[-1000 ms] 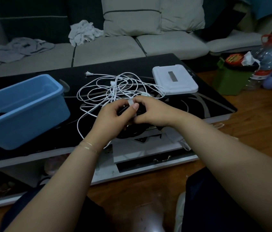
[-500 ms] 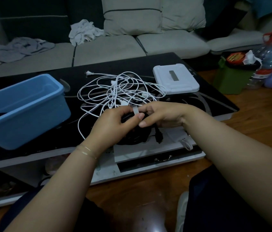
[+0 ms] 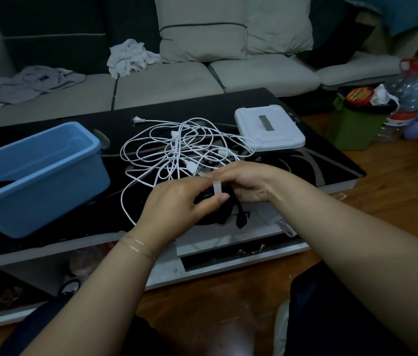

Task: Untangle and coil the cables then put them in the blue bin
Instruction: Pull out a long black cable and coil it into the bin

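Lowered toward the near edge of the glossy black glass coffee table since a second ago: left hand and right hand, both pinching a coiled black cable under a translucent white tie strip (presumably to bind it). Tangled white cords mid-table; blue plastic bin at left edge.

dim room, beige sofa, wooden floor

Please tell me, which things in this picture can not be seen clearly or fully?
- Black cable: head view, mostly covered by the left hand and right hand; how the white strap fastens is unclear.
- Blue bin: its left part is cut off by the frame edge; dark contents are half hidden by its wall.
- White cables: their number is unclear in the tangle.
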